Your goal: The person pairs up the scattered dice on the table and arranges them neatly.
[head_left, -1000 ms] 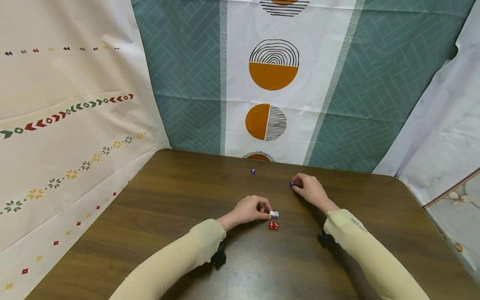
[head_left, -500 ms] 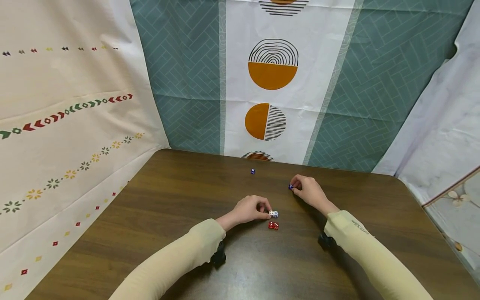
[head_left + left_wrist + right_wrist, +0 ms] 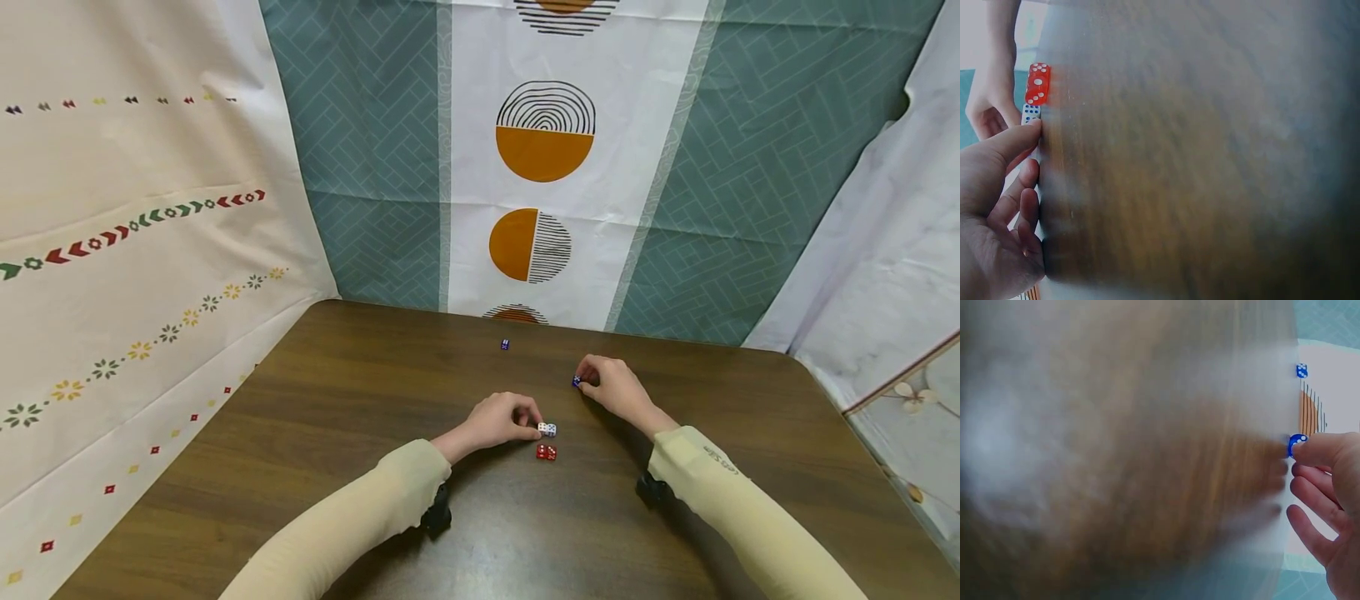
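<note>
Two white dice (image 3: 547, 429) sit side by side near the middle of the wooden table. My left hand (image 3: 498, 419) pinches the left one between thumb and forefinger; in the left wrist view the thumb partly covers a white die (image 3: 1031, 111). Just in front of them lie two red dice (image 3: 546, 452), touching each other. Farther back and to the right, my right hand (image 3: 618, 392) pinches a blue die (image 3: 576, 381) at its fingertips, low at the tabletop. A second blue die (image 3: 505, 344) rests near the table's back edge, apart from both hands.
The brown wooden table (image 3: 360, 367) reaches back to a teal and white patterned cloth (image 3: 375, 167). Light cloths hang at the left (image 3: 150, 167) and right. A dark wrist camera (image 3: 437, 512) sits under the left sleeve, another (image 3: 651, 490) under the right.
My right hand has drawn the blue die a little toward me and to the left. The left hand, the white dice, the red dice and the far blue die have stayed put.
</note>
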`<state>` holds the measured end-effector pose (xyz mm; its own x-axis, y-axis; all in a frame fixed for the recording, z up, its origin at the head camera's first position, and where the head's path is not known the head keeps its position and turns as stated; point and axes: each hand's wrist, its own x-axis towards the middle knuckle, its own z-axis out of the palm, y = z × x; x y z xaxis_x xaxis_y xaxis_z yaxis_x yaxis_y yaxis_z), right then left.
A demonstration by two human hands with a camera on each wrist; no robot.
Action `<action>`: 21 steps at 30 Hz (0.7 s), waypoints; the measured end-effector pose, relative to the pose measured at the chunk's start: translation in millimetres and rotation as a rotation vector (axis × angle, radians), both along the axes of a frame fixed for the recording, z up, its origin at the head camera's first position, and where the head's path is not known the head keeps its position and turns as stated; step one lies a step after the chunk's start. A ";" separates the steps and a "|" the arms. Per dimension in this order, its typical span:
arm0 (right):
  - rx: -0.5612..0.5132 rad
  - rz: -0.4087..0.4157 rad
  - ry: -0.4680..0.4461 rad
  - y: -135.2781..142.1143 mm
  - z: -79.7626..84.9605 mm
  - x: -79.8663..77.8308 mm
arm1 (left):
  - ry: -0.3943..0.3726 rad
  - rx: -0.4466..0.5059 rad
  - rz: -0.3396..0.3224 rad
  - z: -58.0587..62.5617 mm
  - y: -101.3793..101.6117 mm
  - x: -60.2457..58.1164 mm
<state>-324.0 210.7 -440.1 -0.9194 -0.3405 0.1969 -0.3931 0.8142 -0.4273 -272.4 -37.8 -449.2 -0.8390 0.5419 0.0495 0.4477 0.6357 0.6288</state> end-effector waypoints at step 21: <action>-0.107 0.058 -0.060 -13.7 -4.9 17.7 | -0.011 0.016 -0.011 0.3 0.1 -0.4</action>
<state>-306.2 197.0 -445.0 -0.9099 -0.3737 0.1803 -0.4096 0.7395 -0.5342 -272.8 -37.7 -448.9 -0.8336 0.5502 0.0491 0.4474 0.6204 0.6442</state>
